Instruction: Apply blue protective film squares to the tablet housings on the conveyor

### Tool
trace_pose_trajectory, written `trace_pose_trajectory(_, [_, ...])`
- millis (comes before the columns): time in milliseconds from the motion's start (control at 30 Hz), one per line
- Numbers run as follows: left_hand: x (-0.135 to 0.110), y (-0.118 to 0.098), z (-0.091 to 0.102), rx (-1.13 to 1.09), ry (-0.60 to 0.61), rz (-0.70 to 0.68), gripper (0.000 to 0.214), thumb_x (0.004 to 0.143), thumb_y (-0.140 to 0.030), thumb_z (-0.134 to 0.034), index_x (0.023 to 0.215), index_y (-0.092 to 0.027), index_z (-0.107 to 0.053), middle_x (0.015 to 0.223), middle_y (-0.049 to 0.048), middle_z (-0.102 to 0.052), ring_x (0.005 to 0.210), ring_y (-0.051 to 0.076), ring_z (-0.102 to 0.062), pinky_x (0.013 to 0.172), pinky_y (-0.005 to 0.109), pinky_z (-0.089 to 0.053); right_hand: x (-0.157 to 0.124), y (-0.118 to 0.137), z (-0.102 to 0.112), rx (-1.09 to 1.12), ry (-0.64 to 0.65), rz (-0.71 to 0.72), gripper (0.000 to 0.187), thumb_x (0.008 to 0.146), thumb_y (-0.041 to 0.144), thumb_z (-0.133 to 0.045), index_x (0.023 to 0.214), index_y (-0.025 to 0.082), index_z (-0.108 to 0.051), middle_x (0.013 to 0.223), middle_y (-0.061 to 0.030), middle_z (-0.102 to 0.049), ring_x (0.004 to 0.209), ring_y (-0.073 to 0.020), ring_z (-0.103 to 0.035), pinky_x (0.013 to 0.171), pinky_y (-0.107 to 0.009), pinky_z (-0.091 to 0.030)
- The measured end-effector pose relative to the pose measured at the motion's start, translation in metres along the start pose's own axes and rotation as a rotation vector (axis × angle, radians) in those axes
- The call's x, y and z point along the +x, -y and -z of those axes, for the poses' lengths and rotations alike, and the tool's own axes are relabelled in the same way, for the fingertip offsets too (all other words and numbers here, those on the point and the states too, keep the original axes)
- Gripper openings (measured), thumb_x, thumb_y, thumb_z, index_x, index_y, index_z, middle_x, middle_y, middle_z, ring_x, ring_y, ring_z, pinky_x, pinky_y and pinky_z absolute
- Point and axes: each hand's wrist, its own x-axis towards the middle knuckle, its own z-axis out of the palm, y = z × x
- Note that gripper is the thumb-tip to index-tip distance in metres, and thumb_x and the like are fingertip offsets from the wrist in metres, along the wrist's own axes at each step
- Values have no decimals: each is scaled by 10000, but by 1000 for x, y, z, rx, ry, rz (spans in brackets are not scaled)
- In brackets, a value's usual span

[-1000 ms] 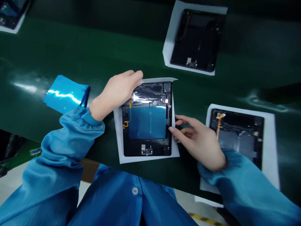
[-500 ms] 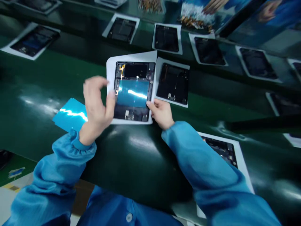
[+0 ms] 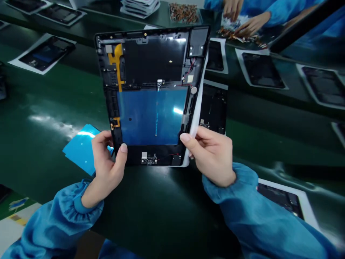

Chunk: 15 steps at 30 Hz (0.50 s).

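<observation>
An opened black tablet housing (image 3: 151,115) is raised off the table, its inner side facing me. A blue film (image 3: 140,118) covers part of its middle, and orange flex cables run down its left side. My left hand (image 3: 109,158) pinches its lower left edge between thumb and fingers. At the lower right, my right hand (image 3: 211,153) grips the housing together with the white sheet (image 3: 198,108) behind it. Shiny blue film sheets (image 3: 79,149) lie on the table, partly hidden by my left hand.
More tablet housings on white sheets lie around, such as one at left (image 3: 47,54) and one at right (image 3: 262,70). A stack of sheets (image 3: 140,7) and a tray of small orange parts (image 3: 184,13) stand at the back. Another person's hands (image 3: 253,25) handle similar parts.
The housing has come up closer to me and tilted up, with the white sheet now mostly behind it. My left hand, earlier raised beside it with fingers apart, now grips its left edge.
</observation>
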Motion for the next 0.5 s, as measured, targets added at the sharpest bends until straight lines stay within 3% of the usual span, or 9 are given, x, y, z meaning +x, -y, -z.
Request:
trace_pose_trajectory(267, [-2,-6,1,-59,-42,-26,405,1075,-451,-803,1418,-294,-655,1194,40,-655,1068,176,-687,936,307,-601,-5,9,0,-14,-25,-9,212,972,355,-792,771,292,-767,583,33,-550,452,-155,-468,407,-297,-370])
trace_pose_trajectory(500, [-3,-3,-1,-46,-55,3,419,1066,-485,-811,1394,-288,-641,1185,36,-644,1018,165,-665,894,304,-591,-6,10,2,-126,-38,-22,339,983,442,-798,695,306,-683,541,-6,-535,451,-209,-469,399,-384,-367])
